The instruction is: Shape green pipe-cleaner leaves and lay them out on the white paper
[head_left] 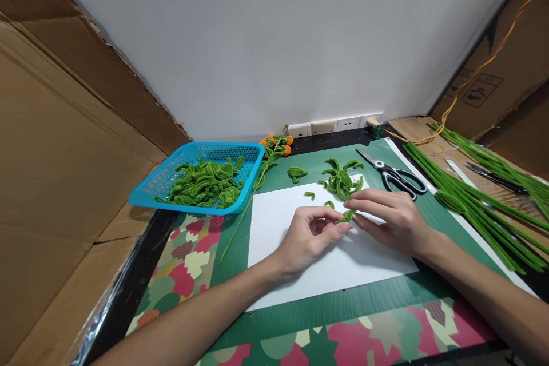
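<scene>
Between my two hands is a short green pipe cleaner piece (pixel 348 217), over the white sheet (pixel 295 274). My left hand (pixel 313 235) pinches its left end between thumb and forefinger. The fingertips of my right hand (pixel 388 220) close on the upper right end of the same piece. Just beyond my fingers lies a heap of curved green pipe cleaner pieces (pixel 341 178). A small bent piece (pixel 309 195) rests apart on the sheet, and a green leaf shape (pixel 297 172) lies on the green mat beyond it.
A blue basket (pixel 246 204) of green leaf shapes stands at left. Beside it lies a long stem with orange flowers (pixel 278 148). Black-handled scissors (pixel 392 173) sit right of the heap. Long green pipe cleaners (pixel 476 211) spread at far right. Cardboard (pixel 64 126) walls the left side.
</scene>
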{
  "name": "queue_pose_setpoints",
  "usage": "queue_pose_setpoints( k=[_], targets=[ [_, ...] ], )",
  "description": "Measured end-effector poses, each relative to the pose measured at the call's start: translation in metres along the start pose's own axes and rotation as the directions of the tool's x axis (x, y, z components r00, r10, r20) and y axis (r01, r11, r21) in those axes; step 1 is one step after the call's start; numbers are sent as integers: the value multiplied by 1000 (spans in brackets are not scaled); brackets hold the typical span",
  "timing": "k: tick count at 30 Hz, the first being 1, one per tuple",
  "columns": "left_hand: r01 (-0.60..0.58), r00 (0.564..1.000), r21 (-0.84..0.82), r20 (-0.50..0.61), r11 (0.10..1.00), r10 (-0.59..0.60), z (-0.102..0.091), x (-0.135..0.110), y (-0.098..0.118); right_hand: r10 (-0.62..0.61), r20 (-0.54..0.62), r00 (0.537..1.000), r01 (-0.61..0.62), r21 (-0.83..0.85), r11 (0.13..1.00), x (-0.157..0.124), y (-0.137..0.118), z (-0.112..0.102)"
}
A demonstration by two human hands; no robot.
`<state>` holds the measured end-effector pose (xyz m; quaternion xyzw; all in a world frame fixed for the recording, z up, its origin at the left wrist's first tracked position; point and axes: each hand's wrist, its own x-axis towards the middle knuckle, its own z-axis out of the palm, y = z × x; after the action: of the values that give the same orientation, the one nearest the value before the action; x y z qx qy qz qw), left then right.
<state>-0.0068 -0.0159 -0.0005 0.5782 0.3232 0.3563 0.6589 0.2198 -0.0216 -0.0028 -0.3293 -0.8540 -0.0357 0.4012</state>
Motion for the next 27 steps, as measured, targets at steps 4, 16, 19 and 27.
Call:
queue_pose_setpoints(
  k=[4,16,19,27],
  targets=[
    [20,999,11,28,1000,-20,-2,-1,1,-10,-35,999,11,29,1000,1,-3,0],
    [22,998,0,52,1000,-22,1,2,8,195,-2,981,-188,256,948,7,-9,-2],
    [79,996,-9,32,997,-79,3,2,7,294,-16,956,-283,222,933,8,-9,-3],
    [138,990,-15,-8,990,-139,3,1,5,359,39,933,-359,202,911,7,-9,-2]
  ],
)
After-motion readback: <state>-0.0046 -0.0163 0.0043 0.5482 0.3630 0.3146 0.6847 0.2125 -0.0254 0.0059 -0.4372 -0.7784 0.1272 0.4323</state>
